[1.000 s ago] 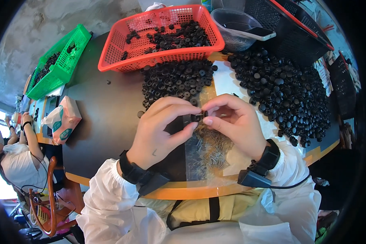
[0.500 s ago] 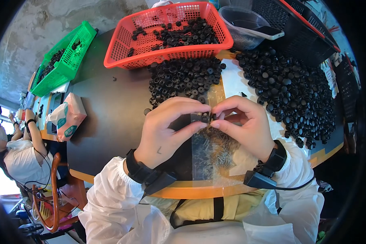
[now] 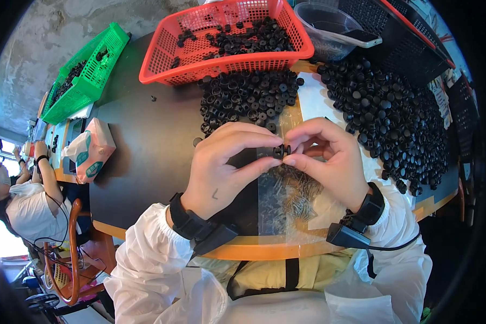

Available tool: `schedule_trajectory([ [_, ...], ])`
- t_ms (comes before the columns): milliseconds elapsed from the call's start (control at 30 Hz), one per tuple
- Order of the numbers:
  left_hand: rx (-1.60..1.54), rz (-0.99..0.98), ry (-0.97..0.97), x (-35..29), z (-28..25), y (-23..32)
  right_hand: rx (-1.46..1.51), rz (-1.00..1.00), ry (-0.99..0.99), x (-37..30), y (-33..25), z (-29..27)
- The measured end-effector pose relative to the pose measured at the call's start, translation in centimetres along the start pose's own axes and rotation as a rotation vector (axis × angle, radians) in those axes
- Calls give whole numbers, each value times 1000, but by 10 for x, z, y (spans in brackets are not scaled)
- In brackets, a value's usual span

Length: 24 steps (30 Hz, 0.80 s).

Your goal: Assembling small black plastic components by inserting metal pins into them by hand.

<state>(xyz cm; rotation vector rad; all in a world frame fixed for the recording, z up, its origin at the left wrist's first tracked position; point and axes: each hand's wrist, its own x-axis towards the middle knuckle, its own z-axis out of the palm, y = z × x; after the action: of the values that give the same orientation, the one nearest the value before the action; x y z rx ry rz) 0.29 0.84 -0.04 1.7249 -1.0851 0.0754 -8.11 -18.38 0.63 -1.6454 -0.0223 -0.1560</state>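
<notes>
Thumb and fingers of my left hand (image 3: 224,162) pinch one side of a small round black plastic part (image 3: 282,151). From the other side my right hand (image 3: 326,159) grips the same part between thumb and fingertips. The fingers cover much of it, so its details cannot be made out. Just beneath my hands lies a heap of small metal screws (image 3: 297,202) on clear plastic. Beyond my left hand spreads a pile of hollow black round parts (image 3: 243,97). To the right of my right hand is a larger pile of black caps (image 3: 389,116).
A red basket (image 3: 227,67) with black parts stands at the back, beside a clear tub (image 3: 329,43) with a phone (image 3: 362,36) on it. Black crates (image 3: 405,48) fill the far right. Leftward are a tissue pack (image 3: 94,148), a green basket (image 3: 83,86) and a seated co-worker (image 3: 32,208).
My hands stay pinched around the black part, and the fingers have shifted slightly on it. More of the part shows between the fingertips. The whole view has moved a little.
</notes>
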Motion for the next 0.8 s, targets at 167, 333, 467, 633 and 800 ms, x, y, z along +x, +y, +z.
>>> schedule_trajectory([
  [167,-52,-38,29,-4,3,0,-16,-81,10,-3,6,0],
  [333,-122,-131,39,-5,4,3,-33,-160,26,-2,5,-2],
  [467,-125,-124,50,-5,4,3,-35,-118,40,-3,3,0],
  [633,57,16,13,-2,2,2,32,-33,14,-2,4,-1],
  [800,94,75,15,0,4,4,204,75,-109,1,9,-8],
])
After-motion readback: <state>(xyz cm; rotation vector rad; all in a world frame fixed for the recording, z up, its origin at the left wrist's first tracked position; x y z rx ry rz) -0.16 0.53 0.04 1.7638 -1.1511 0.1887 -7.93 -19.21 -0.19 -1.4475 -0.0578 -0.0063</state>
